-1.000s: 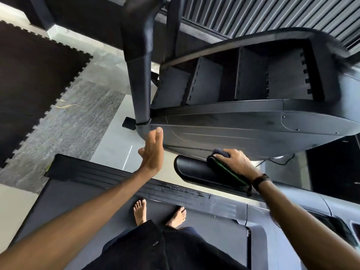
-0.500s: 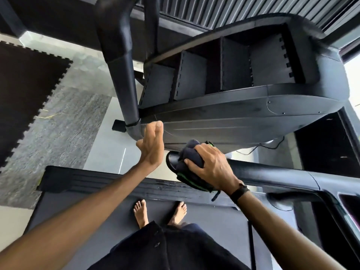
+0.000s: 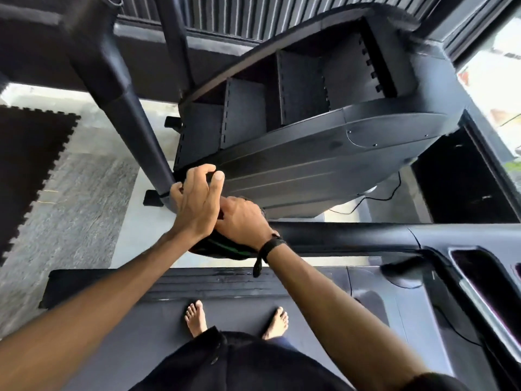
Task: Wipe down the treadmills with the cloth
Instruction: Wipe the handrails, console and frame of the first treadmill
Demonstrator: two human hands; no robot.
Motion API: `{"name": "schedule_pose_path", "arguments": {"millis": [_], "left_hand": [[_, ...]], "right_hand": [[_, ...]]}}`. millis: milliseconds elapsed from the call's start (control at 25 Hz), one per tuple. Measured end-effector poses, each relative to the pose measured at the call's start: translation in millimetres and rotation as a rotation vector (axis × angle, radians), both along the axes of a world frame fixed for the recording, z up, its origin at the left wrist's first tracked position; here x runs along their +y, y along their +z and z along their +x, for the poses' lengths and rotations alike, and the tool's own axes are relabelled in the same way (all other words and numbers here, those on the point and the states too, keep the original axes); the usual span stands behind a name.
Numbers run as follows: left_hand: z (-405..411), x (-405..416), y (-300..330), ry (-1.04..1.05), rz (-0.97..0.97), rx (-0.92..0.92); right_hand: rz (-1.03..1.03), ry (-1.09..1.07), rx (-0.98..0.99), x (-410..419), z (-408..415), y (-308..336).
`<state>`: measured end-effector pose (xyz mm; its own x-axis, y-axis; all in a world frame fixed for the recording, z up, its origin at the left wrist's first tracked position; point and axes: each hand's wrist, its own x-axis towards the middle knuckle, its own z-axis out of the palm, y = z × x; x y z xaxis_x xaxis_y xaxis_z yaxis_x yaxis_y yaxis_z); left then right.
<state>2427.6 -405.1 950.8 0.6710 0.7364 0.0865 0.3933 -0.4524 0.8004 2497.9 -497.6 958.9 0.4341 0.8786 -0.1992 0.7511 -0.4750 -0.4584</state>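
I stand barefoot on the treadmill belt (image 3: 135,320), under the black console (image 3: 310,170). The dark cloth with a green edge (image 3: 225,250) is bunched over the left end of the black handlebar (image 3: 352,235). My right hand (image 3: 244,221) grips the cloth from above, and a black band is on its wrist. My left hand (image 3: 197,206) lies across the right hand's fingers. Its fingers and thumb are curled and pinch a dark fold, seemingly the cloth's top, at the console's lower left corner. Most of the cloth is hidden under both hands.
The treadmill's left upright (image 3: 132,128) slants from the top left down to the console corner. On the right are the side rail and a recessed tray (image 3: 485,280). A black puzzle mat (image 3: 31,159) and grey carpet (image 3: 76,210) lie to the left. A cable (image 3: 392,193) hangs behind the console.
My right hand slid the cloth left along the handlebar to its end. My left hand left the upright, moved right over the right hand, and curled its fingers.
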Motion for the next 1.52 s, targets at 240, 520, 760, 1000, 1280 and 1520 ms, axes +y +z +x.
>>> {"name": "schedule_pose_path", "arguments": {"millis": [240,520,760,1000,1280,1520], "left_hand": [[56.0,-65.4,-1.3,-0.066,0.085,0.019],[99.6,-127.7,-14.1,-0.173,0.231,0.077],[83.1,-129.9,-13.0,-0.236,0.553,0.254],[79.7,-136.6,-13.9,-0.209,0.455,0.273],[100.5,-148.1,-13.2,-0.380,0.530,0.276],[113.2,-154.7,-16.7,-0.483,0.508,0.221]], "right_hand": [[0.017,-0.055,-0.124,-136.8,99.9,9.8],[-0.112,-0.266,-0.215,-284.7,221.4,14.1],[-0.415,-0.539,-0.137,-359.7,311.3,22.9],[-0.692,-0.357,0.066,-258.1,302.5,-27.0],[0.004,-0.105,-0.127,-199.7,150.1,14.2],[-0.135,-0.452,-0.254,-307.6,237.7,13.2]]}}
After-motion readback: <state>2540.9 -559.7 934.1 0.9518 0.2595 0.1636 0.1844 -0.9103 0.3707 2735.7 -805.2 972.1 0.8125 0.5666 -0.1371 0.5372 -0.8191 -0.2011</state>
